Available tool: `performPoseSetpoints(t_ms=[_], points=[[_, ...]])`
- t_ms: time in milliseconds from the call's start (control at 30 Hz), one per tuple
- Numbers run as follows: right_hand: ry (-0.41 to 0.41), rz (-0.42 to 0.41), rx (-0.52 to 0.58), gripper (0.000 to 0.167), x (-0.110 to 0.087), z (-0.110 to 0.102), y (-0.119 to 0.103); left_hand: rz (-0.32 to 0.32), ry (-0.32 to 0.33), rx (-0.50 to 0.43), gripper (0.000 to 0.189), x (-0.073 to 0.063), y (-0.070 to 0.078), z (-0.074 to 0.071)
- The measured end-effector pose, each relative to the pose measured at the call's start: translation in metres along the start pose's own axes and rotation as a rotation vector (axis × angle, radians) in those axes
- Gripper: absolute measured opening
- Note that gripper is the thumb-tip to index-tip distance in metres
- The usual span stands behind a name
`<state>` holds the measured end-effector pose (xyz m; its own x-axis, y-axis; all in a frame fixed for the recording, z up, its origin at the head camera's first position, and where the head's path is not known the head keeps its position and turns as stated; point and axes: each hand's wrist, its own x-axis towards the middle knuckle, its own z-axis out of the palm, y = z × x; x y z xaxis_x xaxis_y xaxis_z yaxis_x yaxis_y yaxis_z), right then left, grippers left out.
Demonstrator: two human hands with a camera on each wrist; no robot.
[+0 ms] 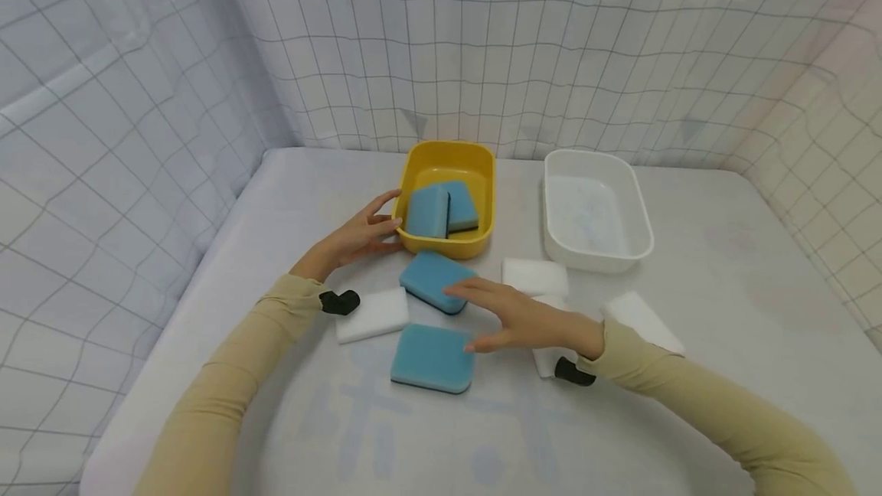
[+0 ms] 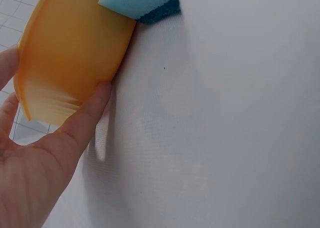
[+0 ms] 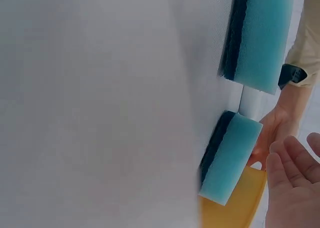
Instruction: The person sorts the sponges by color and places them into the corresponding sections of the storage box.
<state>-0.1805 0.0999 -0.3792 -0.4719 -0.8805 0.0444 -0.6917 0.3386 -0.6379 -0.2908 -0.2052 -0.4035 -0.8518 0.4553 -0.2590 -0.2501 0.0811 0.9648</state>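
Note:
My left hand (image 1: 361, 234) touches the left side of a yellow plastic tub (image 1: 455, 249). In the left wrist view, its fingers meet the rim and the thumb (image 2: 92, 110) lies against the outer wall. Two blue scouring sponges (image 1: 427, 211) lean together inside the tub. With fingers extended and nothing held, my right hand (image 1: 520, 316) hovers over the table. Its fingertips are close to a blue sponge (image 1: 430, 279) in front of the tub; its thumb is near another blue sponge (image 1: 432, 358) closer to me. Both have dark undersides, seen in the right wrist view.
A white tub (image 1: 598, 259) stands to the right of the yellow one. Several white sponge blocks lie about: one (image 1: 375, 315) by my left wrist, one (image 1: 534, 276) before the white tub, one (image 1: 644, 320) farther right, another partly under my right hand. Gridded cloth walls (image 1: 413, 37) surround the table.

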Motion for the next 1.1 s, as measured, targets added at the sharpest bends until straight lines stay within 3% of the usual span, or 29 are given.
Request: performPoseSetpoints(t_ms=[200,367,767,1100], points=[[-0.117,0.071,0.005,0.075,-0.002,0.001,-0.009,0.003,-0.007,-0.02,0.065,-0.003,0.002,-0.001],[-0.203,0.075,-0.031,0.076,-0.002,0.005,-0.019,0.002,0.0,-0.012,0.066,-0.004,0.002,-0.003],[-0.182,0.022,-0.103,0.078,-0.01,0.012,-0.022,0.013,-0.027,-0.002,0.065,0.007,0.005,0.002],[-0.229,-0.039,-0.23,0.067,-0.007,0.019,-0.03,-0.001,-0.01,-0.001,0.066,0.0,0.001,-0.001]])
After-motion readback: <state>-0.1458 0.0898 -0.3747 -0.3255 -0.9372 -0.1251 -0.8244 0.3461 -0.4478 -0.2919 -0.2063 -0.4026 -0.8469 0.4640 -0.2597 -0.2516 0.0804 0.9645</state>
